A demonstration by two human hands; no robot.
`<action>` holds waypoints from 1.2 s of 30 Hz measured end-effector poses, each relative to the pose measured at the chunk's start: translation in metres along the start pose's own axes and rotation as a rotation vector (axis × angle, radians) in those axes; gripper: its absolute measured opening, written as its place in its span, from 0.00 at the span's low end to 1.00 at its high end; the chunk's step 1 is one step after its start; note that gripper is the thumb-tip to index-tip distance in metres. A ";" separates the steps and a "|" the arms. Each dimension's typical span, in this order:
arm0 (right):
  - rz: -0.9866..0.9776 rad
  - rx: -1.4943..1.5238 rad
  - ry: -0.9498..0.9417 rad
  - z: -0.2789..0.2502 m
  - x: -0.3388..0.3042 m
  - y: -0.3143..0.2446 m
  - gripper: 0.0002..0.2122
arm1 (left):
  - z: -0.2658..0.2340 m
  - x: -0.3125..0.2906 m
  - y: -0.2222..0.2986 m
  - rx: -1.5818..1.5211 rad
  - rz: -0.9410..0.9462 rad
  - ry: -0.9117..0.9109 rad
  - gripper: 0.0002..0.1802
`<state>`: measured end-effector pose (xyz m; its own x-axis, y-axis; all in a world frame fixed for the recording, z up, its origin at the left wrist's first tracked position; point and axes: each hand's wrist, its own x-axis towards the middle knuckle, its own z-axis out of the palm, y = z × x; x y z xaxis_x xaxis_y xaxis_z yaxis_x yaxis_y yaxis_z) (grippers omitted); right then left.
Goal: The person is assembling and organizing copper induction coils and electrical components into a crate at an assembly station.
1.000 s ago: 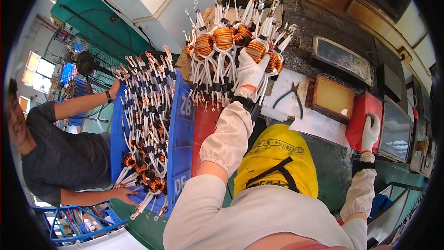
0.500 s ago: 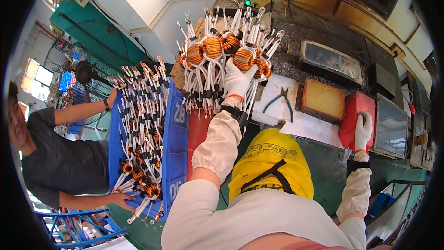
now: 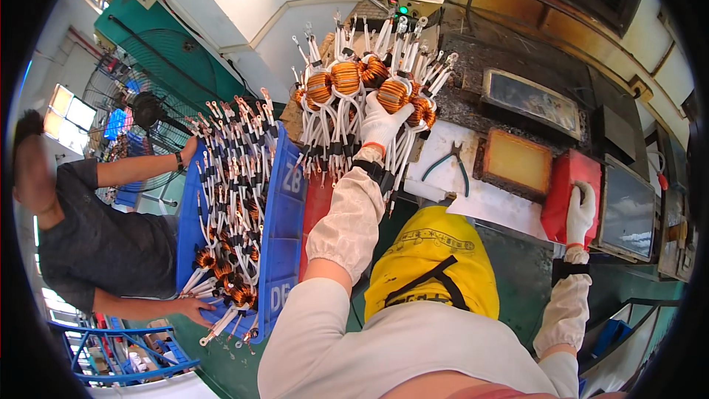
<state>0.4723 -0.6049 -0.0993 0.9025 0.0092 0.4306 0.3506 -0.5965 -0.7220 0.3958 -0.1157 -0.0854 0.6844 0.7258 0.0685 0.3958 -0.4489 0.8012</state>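
Observation:
My left hand (image 3: 384,120), in a white glove, grips a copper-wound ring coil (image 3: 394,94) at the front right of a bunch. The other coils (image 3: 346,79) stand packed together, white leads with metal ring terminals pointing up and more leads hanging down. My right hand (image 3: 581,213), also gloved, is closed over the right part of a red box (image 3: 563,191); some fingertips are hard to make out. Between my hands lie pliers with dark green handles (image 3: 456,166) on white paper (image 3: 496,210).
At left, a person (image 3: 111,214) holds a tilted blue crate (image 3: 284,207) full of similar coils. A framed tan block (image 3: 517,162) and a dark glass-topped tray (image 3: 533,102) occupy the bench. A yellow cloth-like thing (image 3: 432,266) is before my chest. A fan (image 3: 148,111) stands behind the person.
The view has shifted slightly. Both my hands keep their places on the coil and the red box. The person's head has turned or moved a little.

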 end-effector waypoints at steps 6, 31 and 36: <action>-0.004 0.013 0.008 -0.002 0.001 -0.005 0.07 | 0.000 0.005 0.006 -0.031 0.009 -0.050 0.46; 0.136 0.656 -0.484 0.082 -0.008 -0.196 0.32 | 0.005 -0.119 0.124 -0.339 0.087 -0.398 0.43; 0.444 0.572 -0.425 0.053 -0.018 -0.186 0.40 | 0.039 -0.169 0.164 -0.256 0.245 -0.492 0.40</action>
<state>0.4040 -0.4515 -0.0010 0.9640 0.2394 -0.1159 -0.0896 -0.1179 -0.9890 0.3690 -0.3320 0.0113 0.9640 0.2635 0.0357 0.0722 -0.3884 0.9187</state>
